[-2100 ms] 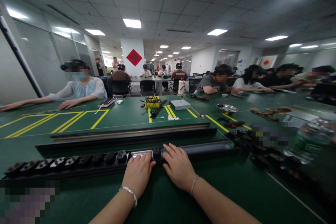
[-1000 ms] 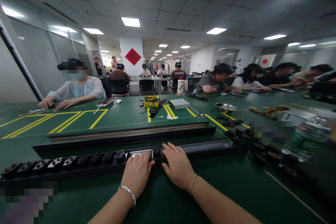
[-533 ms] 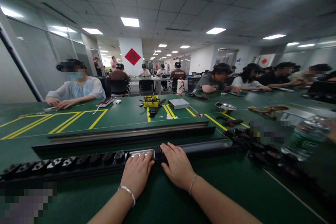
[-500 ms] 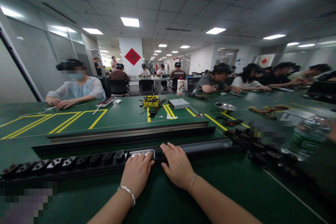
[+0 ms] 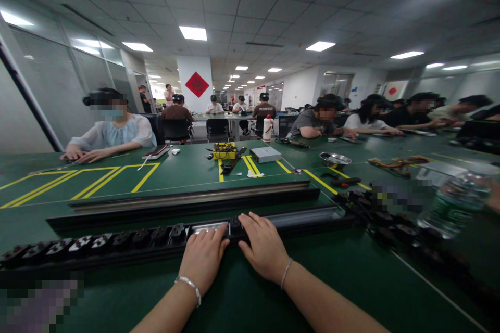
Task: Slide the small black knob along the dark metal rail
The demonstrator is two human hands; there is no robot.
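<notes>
A long black metal channel lies across the table in front of me. Several black socket modules with prongs facing up sit in a row along its left part. My left hand lies over the channel with fingers bent across its top and the thumb at the near side. Beside it, my right hand also grips the channel, thumb at the near wall. Between my fingertips sits one small black module inside the channel; the fingers partly hide it.
Behind the channel lie further black rails. A yellow box with cables, a grey box and a metal bowl stand farther back. At right are black parts and a water bottle. A co-worker sits across.
My hands stay in almost the same place on the channel and the small module has not visibly moved. The co-worker's hands across the table have shifted slightly left.
</notes>
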